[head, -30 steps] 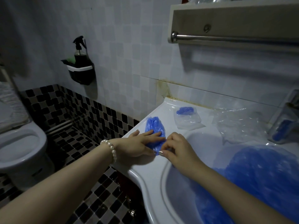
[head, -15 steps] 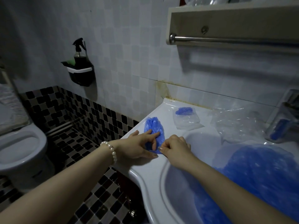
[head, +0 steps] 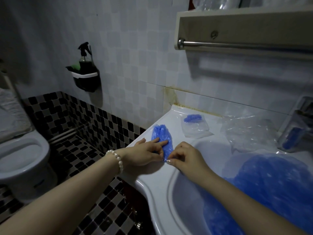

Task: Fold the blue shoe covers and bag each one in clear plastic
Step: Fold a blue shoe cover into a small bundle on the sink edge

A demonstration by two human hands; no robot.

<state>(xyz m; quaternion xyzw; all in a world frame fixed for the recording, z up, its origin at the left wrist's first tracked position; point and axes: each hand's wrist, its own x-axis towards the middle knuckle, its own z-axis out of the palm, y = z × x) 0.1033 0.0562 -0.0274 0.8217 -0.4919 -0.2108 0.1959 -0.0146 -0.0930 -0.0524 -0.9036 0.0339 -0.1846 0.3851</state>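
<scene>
Pressing the blue shoe cover [head: 161, 138] flat on the sink rim [head: 152, 173] with straight left-hand fingers [head: 162, 142] – probably to stop slipping – and pinching its near end with curled right-hand fingertips [head: 169, 160], apparently for folding it before bagging.

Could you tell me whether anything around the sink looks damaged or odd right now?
Yes: a yellow-brown stain marks the wall tiles above the sink's back corner and runs along the joint there, like old water damage. The sink bowl also holds a heap of blue shoe covers.
</scene>
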